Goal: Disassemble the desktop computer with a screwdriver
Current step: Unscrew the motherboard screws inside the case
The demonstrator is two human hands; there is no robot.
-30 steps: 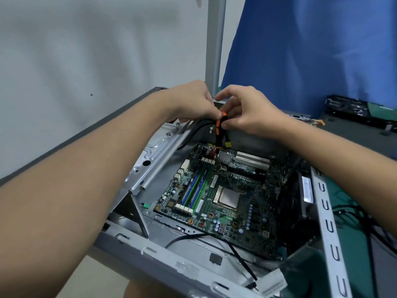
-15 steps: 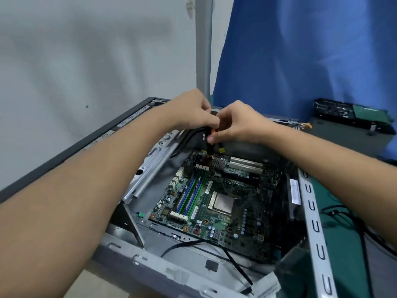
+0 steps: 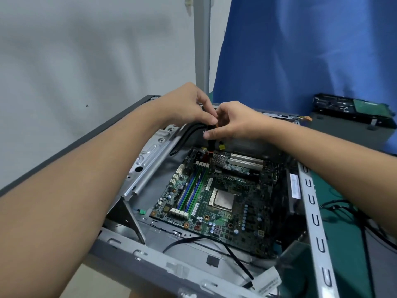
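Front rail [image 3: 150, 265]: the nearest edge of the desktop computer [image 3: 309, 211], which lies on its side on the bench [image 3: 343, 229] with the side panel off and the inside facing up.
Loose cable [image 3: 214, 240]: a thin black lead draped over the case floor just behind the rail, free at one end.
Motherboard [image 3: 227, 214]: seated flat in the case, with the bare CPU [image 3: 223, 198] near its middle, the blue and green memory slots [image 3: 191, 190] to its left and the white expansion slots [image 3: 247, 162] beyond.
Drive bracket [image 3: 150, 155]: silver sheet metal along the left wall, tilted up.
Cable bundle [image 3: 211, 145]: black leads with orange at the plug end, rising from the board's far edge – a small yellow connector [image 3: 221, 146] hangs just beside it.
Left hand [image 3: 187, 106]: fingers curled, grip pinching the top of the bundle.
Right hand [image 3: 234, 123]: thumb and fingers pinching the same bundle just below, touching the left hand.
Handling: the leads look soft and light, the plug stiff in its socket, the board brittle – probably best held by the plug body and drawn straight up, not tugged by the wires.
Screwdriver: not in view.
Removed part [image 3: 352, 110]: a dark unit with a green board on top, well apart on the far right.
Backdrop: blue cloth [image 3: 311, 50] and a pale wall.
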